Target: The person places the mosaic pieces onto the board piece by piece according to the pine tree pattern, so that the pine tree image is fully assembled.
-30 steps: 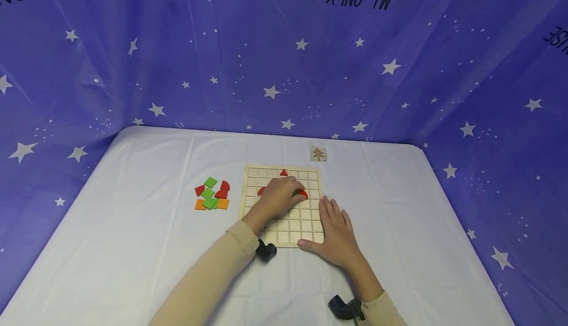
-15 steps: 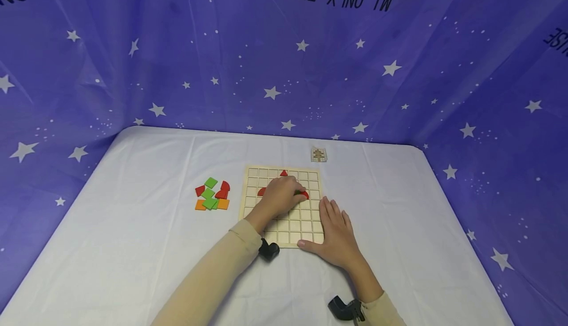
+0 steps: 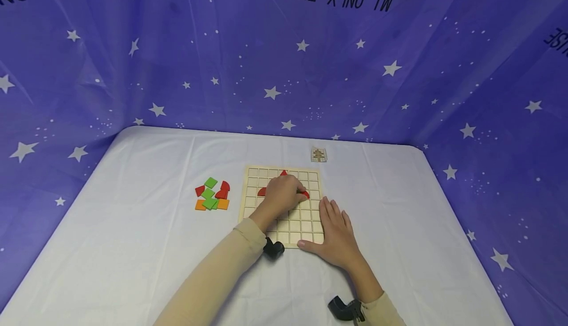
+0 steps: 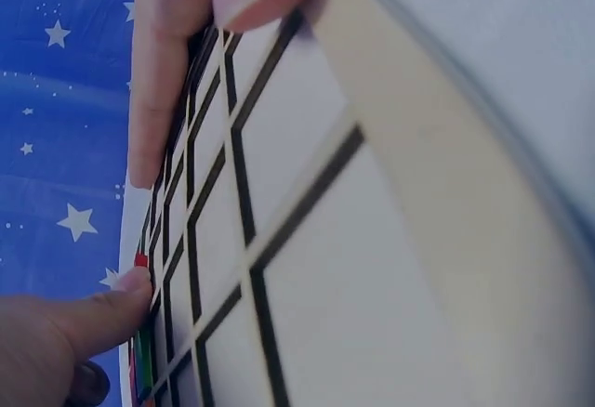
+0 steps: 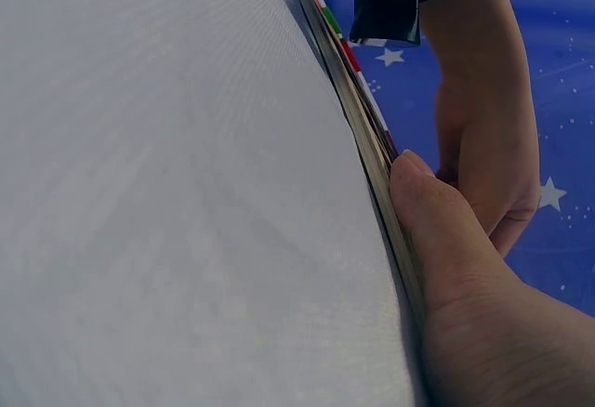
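My left hand (image 3: 281, 193) is over the wooden grid board (image 3: 284, 225), its fingers curled and thumb and fingertips at a green tile (image 3: 300, 192), which is mostly covered. Just right of them shows a red quarter-round tile (image 3: 305, 195). Another red rounded tile (image 3: 262, 192) peeks out left of the hand, and a red triangle (image 3: 284, 173) sits in the top row. My right hand (image 3: 339, 237) lies with straight fingers along the board's right edge, its thumb on the near edge. In the left wrist view, a thumb (image 4: 116, 309) touches the board by a bit of red.
Left of the board lies a loose pile of red tiles (image 3: 225, 186), green tiles (image 3: 210, 182) and orange tiles (image 3: 223, 204). A small pattern card (image 3: 318, 154) with a tree picture is beyond the board. White cloth (image 3: 133, 247) covers the table, and a purple star curtain (image 3: 248, 69) surrounds it.
My left hand has shifted slightly right and away over the board, covering more of the green tile. The right hand has stayed where it was.
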### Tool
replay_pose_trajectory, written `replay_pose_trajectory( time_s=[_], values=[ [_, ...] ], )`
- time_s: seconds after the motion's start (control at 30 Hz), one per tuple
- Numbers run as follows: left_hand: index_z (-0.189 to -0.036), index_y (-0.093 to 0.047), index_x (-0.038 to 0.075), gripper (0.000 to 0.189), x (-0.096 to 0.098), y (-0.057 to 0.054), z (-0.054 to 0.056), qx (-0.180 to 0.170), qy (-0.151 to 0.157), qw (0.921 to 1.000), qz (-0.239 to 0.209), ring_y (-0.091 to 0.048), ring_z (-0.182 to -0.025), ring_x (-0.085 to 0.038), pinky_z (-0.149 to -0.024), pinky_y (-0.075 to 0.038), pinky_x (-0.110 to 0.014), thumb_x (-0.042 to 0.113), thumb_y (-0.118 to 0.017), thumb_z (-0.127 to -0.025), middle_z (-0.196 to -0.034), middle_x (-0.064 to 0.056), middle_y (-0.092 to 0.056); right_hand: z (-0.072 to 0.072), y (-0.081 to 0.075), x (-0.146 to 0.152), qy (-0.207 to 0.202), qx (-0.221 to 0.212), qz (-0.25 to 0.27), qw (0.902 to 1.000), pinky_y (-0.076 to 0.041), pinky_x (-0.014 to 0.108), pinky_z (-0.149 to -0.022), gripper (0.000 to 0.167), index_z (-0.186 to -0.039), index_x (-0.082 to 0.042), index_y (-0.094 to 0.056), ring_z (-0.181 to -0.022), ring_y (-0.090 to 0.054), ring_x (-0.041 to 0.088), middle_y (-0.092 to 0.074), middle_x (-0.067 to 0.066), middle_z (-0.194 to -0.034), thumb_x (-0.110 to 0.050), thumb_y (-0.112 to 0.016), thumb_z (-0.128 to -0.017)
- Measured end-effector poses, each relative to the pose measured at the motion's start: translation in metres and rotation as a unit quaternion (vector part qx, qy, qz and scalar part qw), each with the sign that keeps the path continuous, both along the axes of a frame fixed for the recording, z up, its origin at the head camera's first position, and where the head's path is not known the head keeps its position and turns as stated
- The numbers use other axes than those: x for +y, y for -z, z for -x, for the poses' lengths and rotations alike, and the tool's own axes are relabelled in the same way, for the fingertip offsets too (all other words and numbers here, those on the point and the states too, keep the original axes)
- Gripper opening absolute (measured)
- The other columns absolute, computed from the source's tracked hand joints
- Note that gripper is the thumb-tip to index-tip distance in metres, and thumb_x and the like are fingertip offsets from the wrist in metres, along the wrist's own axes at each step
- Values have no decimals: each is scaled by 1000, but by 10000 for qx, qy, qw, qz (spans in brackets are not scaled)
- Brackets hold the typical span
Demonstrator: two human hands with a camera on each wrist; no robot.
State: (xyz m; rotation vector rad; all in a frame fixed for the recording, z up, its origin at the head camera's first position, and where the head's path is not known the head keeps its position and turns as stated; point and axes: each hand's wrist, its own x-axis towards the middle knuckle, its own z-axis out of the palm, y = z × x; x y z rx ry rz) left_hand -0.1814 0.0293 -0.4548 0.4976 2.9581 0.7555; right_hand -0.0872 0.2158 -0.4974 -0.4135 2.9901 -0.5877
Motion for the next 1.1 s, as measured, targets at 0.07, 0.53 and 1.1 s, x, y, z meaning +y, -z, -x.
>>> replay_pose_trajectory(
  time_s=[0.07,0.53,1.1],
  values=[
    [-102,-80,23,23,1,-1,0,6,-90,9999,58,-71,-100,-17,-82,-54,-39,36,-79,-84,-108,8,-76,0,0,0,-6,11,13,10000,-6,55,-121,128,-160,-10,-9,-156,-6,28,-8,7,-168,-89,-54,-71],
    [-105,-79,29,19,3,-4,-1,-120,-51,9989,454,-70,-102,-16,-86,-53,-40,38,-72,-89,-111,11,-75,1,1,0,1,-26,39,10000,-5,54,-121,129,-160,-9,-7,-156,-5,28,-8,7,-168,-89,-54,-71],
    [-111,-77,22,24,1,2,-3,222,123,9993,257,-70,-106,-18,-89,-53,-42,33,-72,-90,-112,5,-75,0,-1,0,0,-17,16,10000,-6,55,-121,128,-160,-9,-8,-156,-7,29,-8,8,-168,-88,-55,-71]
  ],
)
